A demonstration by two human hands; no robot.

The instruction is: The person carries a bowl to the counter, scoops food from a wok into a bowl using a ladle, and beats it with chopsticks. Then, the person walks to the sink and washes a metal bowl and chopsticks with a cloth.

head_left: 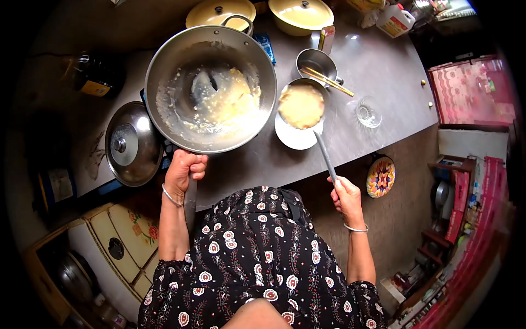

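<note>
My left hand [186,171] is closed around the handle of a large metal wok [265,71], which seems tilted. Pale, mushy food [230,104] coats the wok's bottom and sides. In my right hand [346,196] is the grey handle of a ladle [324,151]. Its bowl is full of the same kind of pale food and hangs over a white bowl [296,138], hiding part of it. Whether the ladle touches that bowl I cannot tell. Just behind the ladle sits a small metal pot [315,56] with chopsticks [329,81] laid across it.
A wok lid [130,143] lies on the counter at the left, near a dark bottle [96,77]. A clear glass dish [368,112] stands right of the ladle. Two yellow lidded pots [300,15] are at the back. A colourful round mat [381,176] hangs below the counter's edge.
</note>
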